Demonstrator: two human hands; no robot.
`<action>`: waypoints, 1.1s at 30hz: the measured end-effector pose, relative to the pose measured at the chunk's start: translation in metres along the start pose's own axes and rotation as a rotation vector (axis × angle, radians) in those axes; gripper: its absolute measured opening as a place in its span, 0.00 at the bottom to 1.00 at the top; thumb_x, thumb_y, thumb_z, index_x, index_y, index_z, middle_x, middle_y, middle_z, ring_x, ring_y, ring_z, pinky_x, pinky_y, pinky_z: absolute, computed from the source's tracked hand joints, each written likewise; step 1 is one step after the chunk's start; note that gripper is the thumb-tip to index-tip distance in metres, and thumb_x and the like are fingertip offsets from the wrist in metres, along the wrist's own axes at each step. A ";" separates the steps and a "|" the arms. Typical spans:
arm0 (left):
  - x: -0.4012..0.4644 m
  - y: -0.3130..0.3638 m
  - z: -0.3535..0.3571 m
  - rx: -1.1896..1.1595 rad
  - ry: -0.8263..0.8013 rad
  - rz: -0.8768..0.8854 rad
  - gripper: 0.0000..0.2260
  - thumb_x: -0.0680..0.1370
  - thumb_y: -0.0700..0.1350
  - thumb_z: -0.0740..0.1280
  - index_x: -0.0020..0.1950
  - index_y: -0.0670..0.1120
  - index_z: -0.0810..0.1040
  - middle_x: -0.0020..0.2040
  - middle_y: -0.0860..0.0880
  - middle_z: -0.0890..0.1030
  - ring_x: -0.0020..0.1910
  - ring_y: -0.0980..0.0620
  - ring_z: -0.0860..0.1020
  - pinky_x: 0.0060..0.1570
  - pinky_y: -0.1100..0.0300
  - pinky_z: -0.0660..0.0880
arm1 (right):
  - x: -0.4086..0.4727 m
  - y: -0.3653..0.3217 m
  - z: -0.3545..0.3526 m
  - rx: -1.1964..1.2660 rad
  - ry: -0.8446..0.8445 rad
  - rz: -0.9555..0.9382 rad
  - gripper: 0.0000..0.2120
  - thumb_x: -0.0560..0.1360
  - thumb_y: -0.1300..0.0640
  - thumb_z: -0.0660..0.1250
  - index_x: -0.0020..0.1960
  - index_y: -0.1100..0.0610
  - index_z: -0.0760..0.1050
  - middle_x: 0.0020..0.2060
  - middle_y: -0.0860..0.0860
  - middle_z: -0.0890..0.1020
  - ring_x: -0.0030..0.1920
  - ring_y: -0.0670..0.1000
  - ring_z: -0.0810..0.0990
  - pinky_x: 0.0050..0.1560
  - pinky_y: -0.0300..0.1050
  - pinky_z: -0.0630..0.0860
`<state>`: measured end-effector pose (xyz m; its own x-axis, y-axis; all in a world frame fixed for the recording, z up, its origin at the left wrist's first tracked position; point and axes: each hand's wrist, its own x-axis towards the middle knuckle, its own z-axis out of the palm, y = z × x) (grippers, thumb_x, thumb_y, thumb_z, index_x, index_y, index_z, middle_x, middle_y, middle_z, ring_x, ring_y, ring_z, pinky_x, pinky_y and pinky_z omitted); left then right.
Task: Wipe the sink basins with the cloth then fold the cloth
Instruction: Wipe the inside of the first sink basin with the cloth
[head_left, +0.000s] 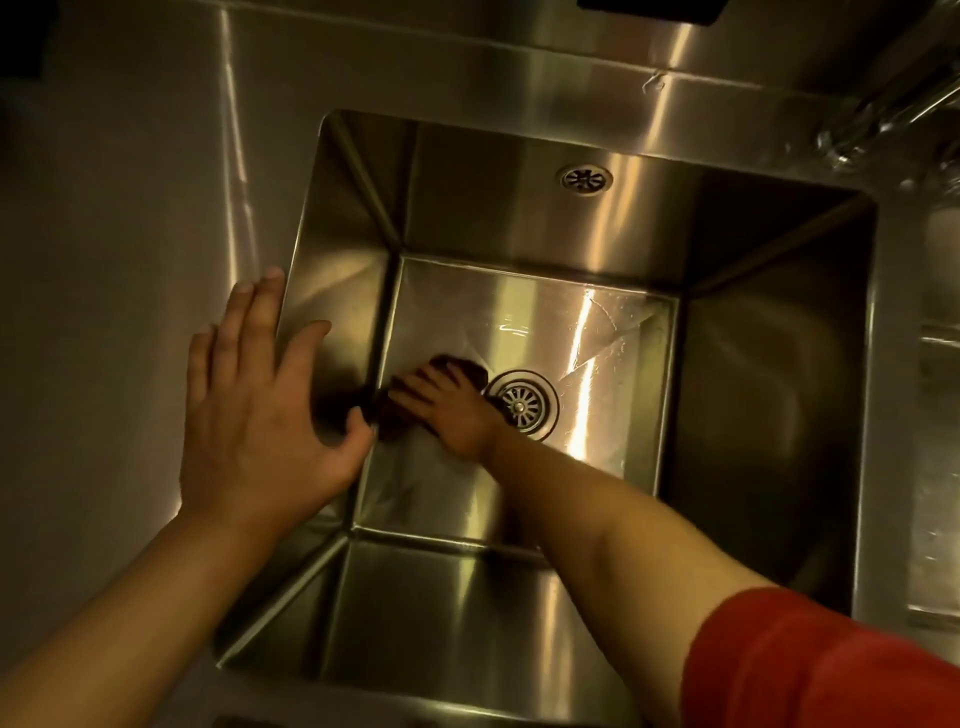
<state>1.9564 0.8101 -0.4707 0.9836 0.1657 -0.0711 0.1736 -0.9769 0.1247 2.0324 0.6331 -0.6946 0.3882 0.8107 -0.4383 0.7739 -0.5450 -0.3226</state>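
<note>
A deep stainless steel sink basin (753, 312) fills the middle of the view. On its floor, left of the round drain (522, 402), lies a dark cloth (467, 366). My right hand (447, 410) presses flat on the cloth with straight fingers, reaching down from the lower right. My left hand (265, 400) rests spread on the basin's left rim, fingers straight, thumb hanging over the edge. Most of the cloth is hidden under my right hand.
An overflow grate (586, 179) sits on the basin's back wall. A steel counter (130, 260) spreads to the left. A second basin (940, 364) begins at the right edge, with a faucet part (883, 119) above it. My red sleeve (810, 665) is at lower right.
</note>
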 end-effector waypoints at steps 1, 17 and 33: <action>0.000 -0.001 0.001 -0.002 0.001 0.001 0.34 0.71 0.62 0.65 0.74 0.48 0.70 0.85 0.45 0.52 0.85 0.43 0.49 0.80 0.37 0.52 | 0.008 0.015 -0.013 0.019 0.052 0.051 0.28 0.85 0.53 0.52 0.83 0.45 0.47 0.82 0.48 0.51 0.81 0.56 0.49 0.79 0.59 0.46; 0.002 0.000 0.001 -0.005 0.024 0.000 0.36 0.69 0.60 0.67 0.74 0.46 0.71 0.85 0.43 0.54 0.84 0.41 0.52 0.79 0.39 0.52 | -0.179 0.060 0.037 0.133 0.044 0.632 0.38 0.78 0.57 0.59 0.83 0.52 0.44 0.82 0.54 0.47 0.81 0.61 0.45 0.79 0.64 0.43; 0.001 0.004 -0.004 -0.014 -0.013 -0.010 0.35 0.70 0.60 0.67 0.75 0.47 0.71 0.85 0.44 0.54 0.85 0.42 0.51 0.81 0.39 0.52 | -0.013 -0.039 0.030 -0.150 -0.082 -0.316 0.31 0.83 0.55 0.57 0.83 0.47 0.50 0.83 0.50 0.50 0.82 0.58 0.48 0.79 0.62 0.46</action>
<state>1.9581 0.8070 -0.4665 0.9812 0.1735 -0.0850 0.1840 -0.9732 0.1379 1.9825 0.6372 -0.7017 0.0814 0.9112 -0.4039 0.9164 -0.2277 -0.3290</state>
